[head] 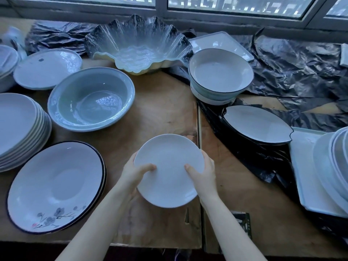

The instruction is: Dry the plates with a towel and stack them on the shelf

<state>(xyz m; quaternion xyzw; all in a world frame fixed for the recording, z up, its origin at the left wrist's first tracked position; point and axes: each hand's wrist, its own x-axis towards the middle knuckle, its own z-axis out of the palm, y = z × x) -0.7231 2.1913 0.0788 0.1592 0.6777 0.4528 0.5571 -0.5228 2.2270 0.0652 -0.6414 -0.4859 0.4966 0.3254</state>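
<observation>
My thumbs lie on top, fingers curled under — left hand [132, 171] and right hand [204, 171] both grip the small plain white round plate [168, 170] by its side rims; it's held above the brown wooden table [162, 102]; flower-painted dark-rimmed white plate [54, 187] left, stack of white plates [20, 127] beyond it.

Bare table [162, 110] ahead; grey bowl [91, 98] left, leaf dish [258, 123] right.
</observation>
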